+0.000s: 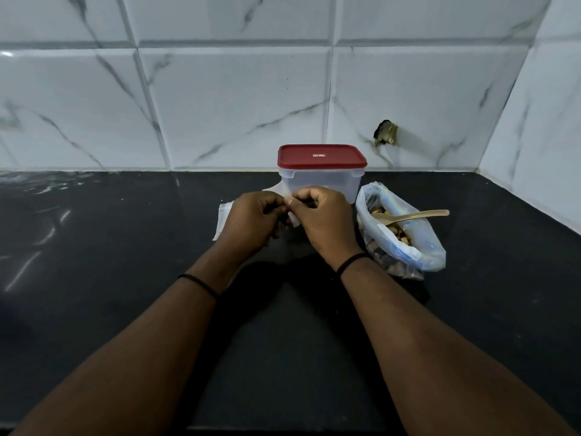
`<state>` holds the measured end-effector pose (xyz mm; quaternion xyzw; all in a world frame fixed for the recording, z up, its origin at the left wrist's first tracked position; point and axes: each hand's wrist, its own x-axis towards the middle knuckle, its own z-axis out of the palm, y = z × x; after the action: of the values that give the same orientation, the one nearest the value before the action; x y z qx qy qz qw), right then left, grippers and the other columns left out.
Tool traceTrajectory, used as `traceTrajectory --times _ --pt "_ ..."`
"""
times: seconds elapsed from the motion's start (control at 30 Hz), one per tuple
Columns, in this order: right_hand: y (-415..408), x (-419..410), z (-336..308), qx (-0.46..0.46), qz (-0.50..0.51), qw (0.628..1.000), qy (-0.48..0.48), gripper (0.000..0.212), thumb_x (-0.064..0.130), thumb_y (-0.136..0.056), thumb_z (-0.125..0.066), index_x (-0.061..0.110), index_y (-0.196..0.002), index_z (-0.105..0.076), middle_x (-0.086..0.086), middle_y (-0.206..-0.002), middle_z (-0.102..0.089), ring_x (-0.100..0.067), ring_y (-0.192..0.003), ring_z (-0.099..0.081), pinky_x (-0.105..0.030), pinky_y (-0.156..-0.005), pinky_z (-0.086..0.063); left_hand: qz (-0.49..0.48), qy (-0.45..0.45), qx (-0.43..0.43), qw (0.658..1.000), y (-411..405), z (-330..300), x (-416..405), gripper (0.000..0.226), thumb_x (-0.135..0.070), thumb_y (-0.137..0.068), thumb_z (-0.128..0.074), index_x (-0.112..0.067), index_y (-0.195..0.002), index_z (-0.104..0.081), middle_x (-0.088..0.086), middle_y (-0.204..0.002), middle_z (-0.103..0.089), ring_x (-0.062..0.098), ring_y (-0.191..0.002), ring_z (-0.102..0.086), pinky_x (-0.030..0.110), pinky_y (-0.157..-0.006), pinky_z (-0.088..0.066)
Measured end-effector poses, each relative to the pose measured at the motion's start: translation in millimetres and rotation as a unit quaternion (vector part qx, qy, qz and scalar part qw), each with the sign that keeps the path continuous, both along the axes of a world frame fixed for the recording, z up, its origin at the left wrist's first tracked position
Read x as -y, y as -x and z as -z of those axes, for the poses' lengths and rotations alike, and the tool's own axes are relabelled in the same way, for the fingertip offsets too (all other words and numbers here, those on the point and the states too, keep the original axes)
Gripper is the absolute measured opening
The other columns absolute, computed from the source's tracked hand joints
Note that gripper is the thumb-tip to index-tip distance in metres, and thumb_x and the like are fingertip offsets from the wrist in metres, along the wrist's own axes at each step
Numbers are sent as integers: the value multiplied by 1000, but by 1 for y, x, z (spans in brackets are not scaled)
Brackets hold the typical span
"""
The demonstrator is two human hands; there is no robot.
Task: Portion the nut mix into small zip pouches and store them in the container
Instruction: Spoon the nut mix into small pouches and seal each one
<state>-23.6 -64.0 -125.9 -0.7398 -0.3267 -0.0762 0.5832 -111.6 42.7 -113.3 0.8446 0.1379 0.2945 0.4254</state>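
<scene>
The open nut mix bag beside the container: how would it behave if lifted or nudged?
The nut mix bag looks like thin, crinkled plastic, so probably floppy. Its mouth gapes open, so nuts could spill if tipped. The wooden spoon juts over the rim and might lever out.

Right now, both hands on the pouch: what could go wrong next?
1. The nut bag slumps open on the counter with the spoon propped in it; a bump from the right hand may spill nuts.
2. The container has its red lid on, so filled pouches can't go in yet.
3. The thin pouch, pinched with the left hand, might slip.
</scene>
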Motion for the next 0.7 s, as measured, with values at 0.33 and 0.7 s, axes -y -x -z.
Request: traceTrajectory --times 0.33,0.7 --pt "13 2 -11 216 229 939 140 17 24 -96 -55 13 -87 -64 -6 -82 -68 -25 -74 -64 -30 -58 -43 -240 -190 45 951 4 -11 11 24 -23 -81 -62 -14 -62 -50 -4 -57 -51 16 -55 -48 27 -49 -30" --pt "3 15 -15 -33 66 997 29 16 23 -88 -67 18 -73 -70 3 -67 -69 -17 -64 -67 -38 -64 -60 -10 -355 23 935 1 1 -7 102 -55 -68 -70 -18 -154 -29 1 -157 -33 19 -146 -29 38 -118 -22"
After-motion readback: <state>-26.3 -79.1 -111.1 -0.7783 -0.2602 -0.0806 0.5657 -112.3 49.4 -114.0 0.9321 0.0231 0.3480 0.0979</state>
